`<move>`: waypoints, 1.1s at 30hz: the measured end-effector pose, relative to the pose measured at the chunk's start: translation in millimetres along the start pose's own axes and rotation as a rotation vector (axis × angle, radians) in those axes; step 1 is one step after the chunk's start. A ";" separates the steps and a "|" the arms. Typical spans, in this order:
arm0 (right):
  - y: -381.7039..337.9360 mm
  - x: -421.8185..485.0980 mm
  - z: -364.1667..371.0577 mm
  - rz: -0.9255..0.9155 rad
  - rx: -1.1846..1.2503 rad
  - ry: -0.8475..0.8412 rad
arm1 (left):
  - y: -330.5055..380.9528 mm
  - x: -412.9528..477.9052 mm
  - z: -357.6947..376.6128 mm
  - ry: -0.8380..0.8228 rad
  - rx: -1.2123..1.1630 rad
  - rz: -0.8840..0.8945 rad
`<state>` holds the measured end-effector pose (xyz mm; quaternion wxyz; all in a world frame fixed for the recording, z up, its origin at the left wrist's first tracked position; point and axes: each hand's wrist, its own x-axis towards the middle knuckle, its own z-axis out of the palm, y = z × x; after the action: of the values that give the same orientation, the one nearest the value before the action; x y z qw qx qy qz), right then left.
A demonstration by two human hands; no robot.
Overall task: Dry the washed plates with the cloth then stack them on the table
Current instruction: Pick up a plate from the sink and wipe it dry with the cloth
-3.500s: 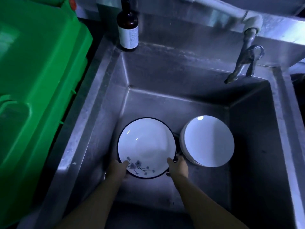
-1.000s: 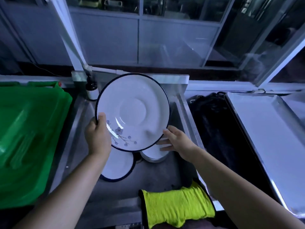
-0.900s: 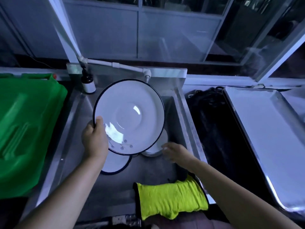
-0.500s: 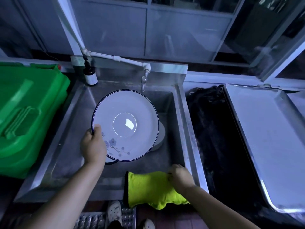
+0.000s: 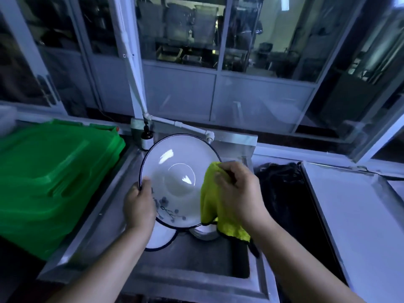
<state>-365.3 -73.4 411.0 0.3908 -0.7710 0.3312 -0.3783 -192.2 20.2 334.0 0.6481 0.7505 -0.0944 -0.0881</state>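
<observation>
A wall of glass panels (image 5: 218,62) in pale frames filled the far side, with steel shelving dimly seen behind it. At the left stood a big green plastic bin (image 5: 54,182), lid down, close against the steel sink (image 5: 98,215). At the right lay a steel desk (image 5: 360,226) with a raised rim. Between it and the sink was a black heap (image 5: 282,189), too dark to make out.

Over the sink basin the plate (image 5: 172,171) was held tilted, its face toward the camera. It was white with a thin dark blue rim and a small blue-grey flower sprig painted near its lower edge. The left hand (image 5: 138,204) had its grip closed on the plate's left edge, thumb on the face and fingers behind. The right hand (image 5: 238,193) had its grip bunched on the yellow cloth (image 5: 209,200). The cloth lay against the plate's right rim and hung down past its lower right edge, with dark trim along the hem.

Down in the basin lay a second blue-rimmed plate (image 5: 161,239) and, just beside it on the right, a stack of plain white plates (image 5: 202,234). Both were partly hidden by the held plate and the cloth. A white pipe (image 5: 181,126) ran slantwise along the back of the sink, behind the held plate's top. Left of it on the back ledge stood a small dark bottle (image 5: 146,137) with a white label, its writing too small to read.
</observation>
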 end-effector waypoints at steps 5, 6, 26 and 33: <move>4.2 15.1 53.7 -0.154 -0.565 -0.380 | 29.6 1.8 1.1 -0.009 -0.038 -0.021; 12.8 13.3 61.4 -0.188 -0.666 -0.415 | 34.3 4.3 0.9 -0.009 -0.048 -0.016; 12.7 88.8 75.5 -0.586 -0.731 -0.363 | 90.6 126.5 -15.9 -0.229 -0.028 0.312; -16.1 137.7 94.8 -0.560 -0.848 -0.166 | 102.0 143.2 -15.0 -0.317 0.051 0.411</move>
<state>-214.0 -143.4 430.7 -0.0478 -0.9482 0.2042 -0.2385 -52.7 -16.6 435.7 0.6103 0.7085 -0.3477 -0.0686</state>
